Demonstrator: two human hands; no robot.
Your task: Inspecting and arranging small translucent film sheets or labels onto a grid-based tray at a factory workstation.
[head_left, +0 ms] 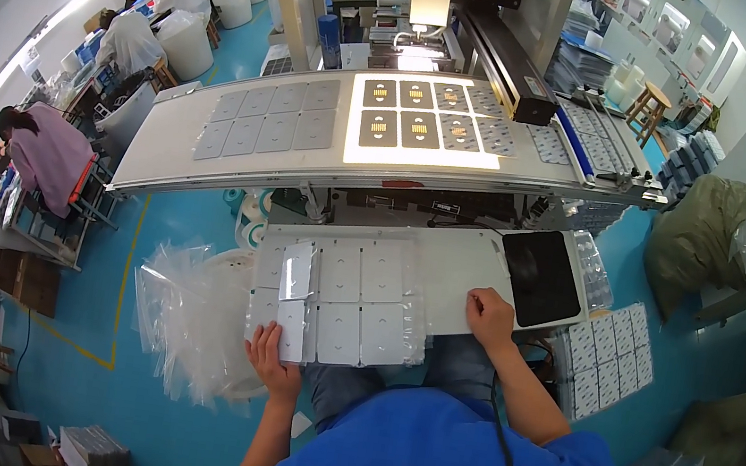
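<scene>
Blue cloth of a shirt [456, 459] fills the lower edge, closest to the camera, with a dark cable [504, 454] running down over it. Beyond the lap, a pale worktop [454, 278] carries a flat stack of grey panelled sheets [338, 331] in clear plastic, on its left part. The panels stand in two rows, and a narrow glossy strip [297, 272] lies over the stack's left side. The left grip [275, 367] rests its fingers on the stack's near left corner; whether fingers and thumb clamp the edge cannot be told. The right grip [489, 316] is curled together on the worktop, just beside a black pad [537, 289], with nothing visible in it.

To the left, loose clear plastic bags [189, 322] spill over a white bin; to the right lies a stack of printed sheets [610, 362]. Farther off stretches a long machine bed [163, 132], bearing grey panels [284, 118] on its left and, under bright light, dark cards with gold marks [419, 132]. At the far left, a person in a lilac top [53, 148] sits at another worktop. A large olive sack [699, 236] stands on the blue floor [205, 209] at right.
</scene>
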